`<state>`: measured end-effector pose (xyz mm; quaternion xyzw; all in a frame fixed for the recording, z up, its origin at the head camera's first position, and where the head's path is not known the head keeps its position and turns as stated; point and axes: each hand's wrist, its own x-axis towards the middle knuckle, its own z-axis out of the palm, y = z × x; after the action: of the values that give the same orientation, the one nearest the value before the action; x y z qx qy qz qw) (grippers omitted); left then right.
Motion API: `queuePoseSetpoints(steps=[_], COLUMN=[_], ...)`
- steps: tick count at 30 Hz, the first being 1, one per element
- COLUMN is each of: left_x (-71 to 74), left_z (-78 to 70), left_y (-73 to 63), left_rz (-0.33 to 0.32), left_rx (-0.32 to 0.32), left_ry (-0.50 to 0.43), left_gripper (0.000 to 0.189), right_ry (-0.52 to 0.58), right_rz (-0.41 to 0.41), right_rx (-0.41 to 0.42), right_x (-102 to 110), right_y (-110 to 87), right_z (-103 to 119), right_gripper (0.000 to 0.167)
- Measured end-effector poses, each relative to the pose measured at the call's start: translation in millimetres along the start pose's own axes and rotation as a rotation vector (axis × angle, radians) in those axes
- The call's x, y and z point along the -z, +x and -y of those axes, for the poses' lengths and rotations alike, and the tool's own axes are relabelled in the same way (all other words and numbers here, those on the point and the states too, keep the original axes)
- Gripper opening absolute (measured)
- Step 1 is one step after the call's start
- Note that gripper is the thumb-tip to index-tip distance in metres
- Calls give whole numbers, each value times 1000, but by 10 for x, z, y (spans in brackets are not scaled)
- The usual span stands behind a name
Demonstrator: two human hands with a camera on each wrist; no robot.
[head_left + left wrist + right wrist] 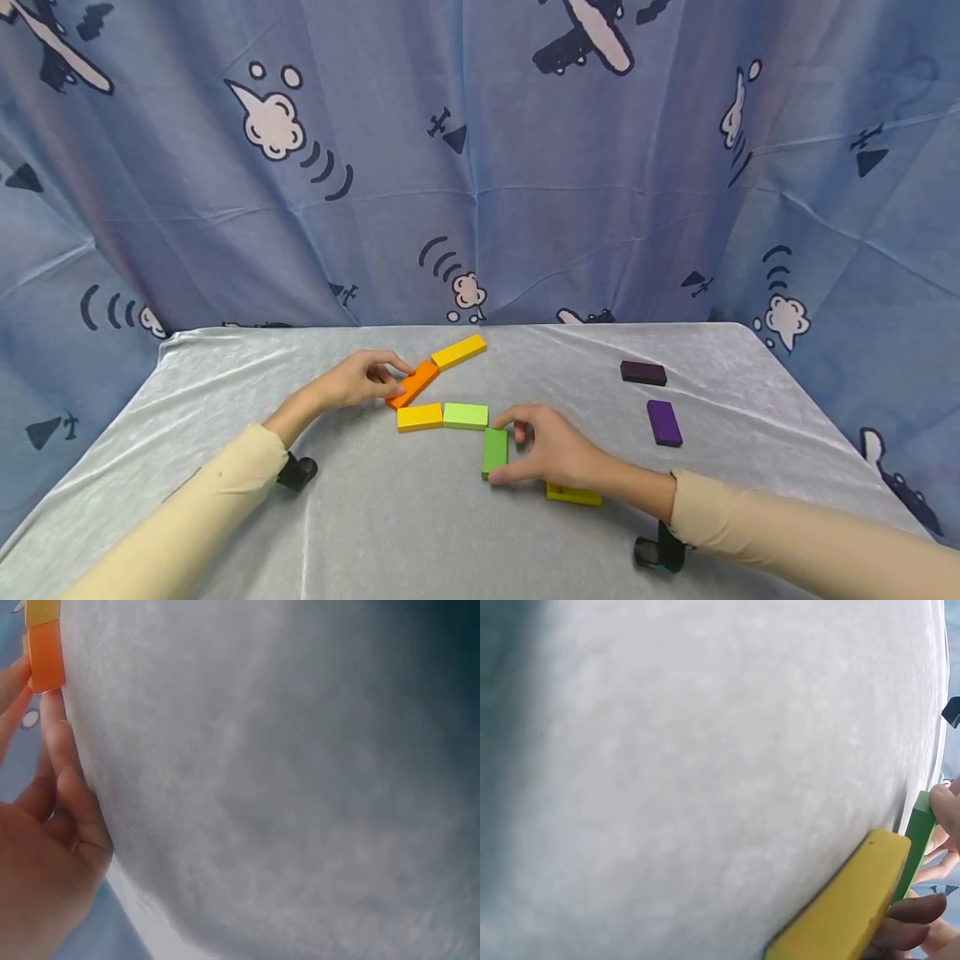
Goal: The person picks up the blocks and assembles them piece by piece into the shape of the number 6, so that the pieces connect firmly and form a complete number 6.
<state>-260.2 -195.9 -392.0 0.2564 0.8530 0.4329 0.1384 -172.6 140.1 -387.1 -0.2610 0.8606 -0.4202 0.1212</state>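
Note:
My left hand (352, 382) pinches an orange block (420, 382) that lies slanted on the grey cloth; the left wrist view shows fingers at its lower end and side. One end of that block meets a yellow block (459, 352), while its near end lies by a yellow-orange block (420, 417). A light green block (466, 416) continues to the right of that one. With thumb and index finger at its two ends, my right hand (551, 450) grips a green block (495, 452). Beneath the right hand lies another yellow block (847, 900), partly hidden in the head view.
To the right lie a dark purple-brown block (643, 372) and a purple block (664, 423). The grey cloth (360, 533) covers the table, whose back edge meets a blue patterned curtain (525, 233). Black wrist devices (297, 472) hang below both sleeves.

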Motion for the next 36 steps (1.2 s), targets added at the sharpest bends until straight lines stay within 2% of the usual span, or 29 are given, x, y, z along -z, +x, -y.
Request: queuePoseSetpoints(steps=[36], left_x=[10], left_z=[4], left_y=[7], left_rz=[10], left_rx=[5], left_ry=[-8], left_gripper=[29], right_ry=[-99], right_rz=[-46], right_rx=[-107], right_x=[-70], right_y=[31], right_z=[39], right_gripper=[60])
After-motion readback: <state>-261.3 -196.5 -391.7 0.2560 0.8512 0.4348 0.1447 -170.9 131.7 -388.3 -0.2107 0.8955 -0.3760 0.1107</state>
